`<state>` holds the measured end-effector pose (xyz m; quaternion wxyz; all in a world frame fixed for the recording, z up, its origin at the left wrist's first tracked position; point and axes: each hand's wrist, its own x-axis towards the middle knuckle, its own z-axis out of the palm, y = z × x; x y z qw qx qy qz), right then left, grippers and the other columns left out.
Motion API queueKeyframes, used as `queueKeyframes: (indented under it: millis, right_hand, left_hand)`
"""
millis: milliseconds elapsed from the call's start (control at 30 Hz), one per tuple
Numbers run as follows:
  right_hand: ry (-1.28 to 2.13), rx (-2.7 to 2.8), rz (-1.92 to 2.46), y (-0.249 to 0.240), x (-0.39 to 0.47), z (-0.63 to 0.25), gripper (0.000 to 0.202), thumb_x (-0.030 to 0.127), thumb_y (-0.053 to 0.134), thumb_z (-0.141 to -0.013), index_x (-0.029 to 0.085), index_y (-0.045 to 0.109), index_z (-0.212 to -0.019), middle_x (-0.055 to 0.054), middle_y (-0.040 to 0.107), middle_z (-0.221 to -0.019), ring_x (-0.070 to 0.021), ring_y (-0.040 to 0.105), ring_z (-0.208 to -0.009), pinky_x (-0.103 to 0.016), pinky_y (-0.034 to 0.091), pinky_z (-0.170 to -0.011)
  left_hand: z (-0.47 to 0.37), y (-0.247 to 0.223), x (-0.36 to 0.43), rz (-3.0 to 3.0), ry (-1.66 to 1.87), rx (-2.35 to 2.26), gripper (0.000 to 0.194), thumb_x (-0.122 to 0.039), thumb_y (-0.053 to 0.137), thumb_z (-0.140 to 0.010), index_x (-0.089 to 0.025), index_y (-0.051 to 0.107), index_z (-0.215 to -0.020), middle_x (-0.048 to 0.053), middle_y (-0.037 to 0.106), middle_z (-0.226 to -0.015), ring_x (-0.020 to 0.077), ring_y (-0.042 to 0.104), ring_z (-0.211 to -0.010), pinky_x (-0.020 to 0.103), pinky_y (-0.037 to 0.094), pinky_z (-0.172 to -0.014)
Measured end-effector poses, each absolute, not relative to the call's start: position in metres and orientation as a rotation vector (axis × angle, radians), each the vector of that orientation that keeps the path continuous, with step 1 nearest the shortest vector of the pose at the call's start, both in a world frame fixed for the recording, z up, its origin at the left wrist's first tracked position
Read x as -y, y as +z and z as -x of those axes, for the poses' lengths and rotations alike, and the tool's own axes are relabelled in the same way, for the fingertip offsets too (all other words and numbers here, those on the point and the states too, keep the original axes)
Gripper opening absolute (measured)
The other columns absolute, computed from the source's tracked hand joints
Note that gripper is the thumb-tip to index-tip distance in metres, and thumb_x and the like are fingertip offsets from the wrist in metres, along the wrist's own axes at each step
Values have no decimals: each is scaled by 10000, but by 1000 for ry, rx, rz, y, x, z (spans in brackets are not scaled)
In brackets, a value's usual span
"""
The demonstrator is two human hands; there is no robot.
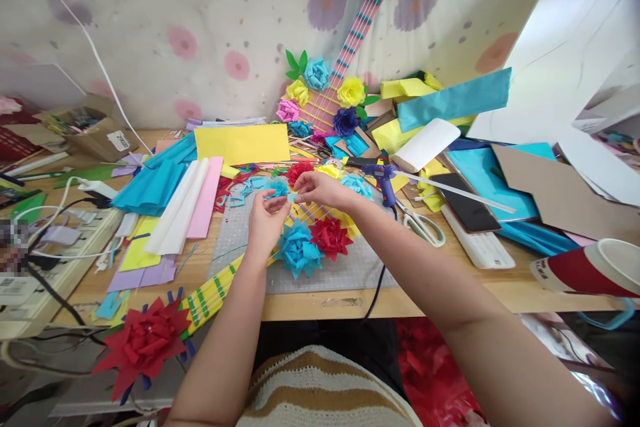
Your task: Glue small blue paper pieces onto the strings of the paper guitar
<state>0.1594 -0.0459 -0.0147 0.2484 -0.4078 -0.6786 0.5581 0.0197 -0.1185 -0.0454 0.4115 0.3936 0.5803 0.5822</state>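
Observation:
My left hand [266, 221] and my right hand [323, 190] meet over the grey cutting mat, fingertips pinched round a small light-blue piece of paper [291, 197]. Just behind my left fingers shows a frilly blue paper flower [277, 188]; whether they touch it I cannot tell. Beneath my hands lies a yellow paper guitar with a green-striped neck [213, 293]. On its body sit a blue paper flower [300, 249] and a red one [331, 237]. A bigger red flower [145, 340] is at the neck's end, past the table edge.
A purple glue gun [384, 180] with a long glue stick lies right of the mat, near scissors [425, 223] and a phone [463, 200]. A paper cup [590, 268] stands far right. A pink paper guitar [350, 47] leans on the wall. Left are paper sheets [243, 143] and a power strip [80, 247].

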Motion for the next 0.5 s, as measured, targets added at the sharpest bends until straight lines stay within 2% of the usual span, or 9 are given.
queueKeyframes:
  millis: [133, 267, 500]
  right_hand:
    - [1562, 1787, 1129, -10, 54, -155, 202, 59, 654, -655, 163, 500, -734, 59, 573, -526, -80, 562, -505, -183, 431, -511]
    - [1524, 1834, 1215, -7, 57, -158, 186, 84, 641, -695, 167, 491, -768, 52, 594, -543, -76, 556, -480, -177, 407, -487]
    - [871, 2199, 1470, -13, 51, -173, 100, 156, 634, -720, 164, 593, -811, -23, 681, -791, -116, 616, -675, -206, 423, -586]
  left_hand:
    - [-23, -39, 119, -871, 1480, -1435, 377, -159, 689, -622, -174, 498, -946, 24, 651, -801, 138, 646, -723, 286, 519, -691]
    - [-18, -38, 118, -845, 1543, -1419, 387, -168, 686, -615, -173, 487, -947, 0, 628, -730, 126, 638, -662, 284, 529, -664]
    - [-11, -33, 116, -693, 1656, -1413, 366, -75, 588, -590, -202, 410, -883, -67, 533, -678, 121, 647, -593, 291, 540, -653]
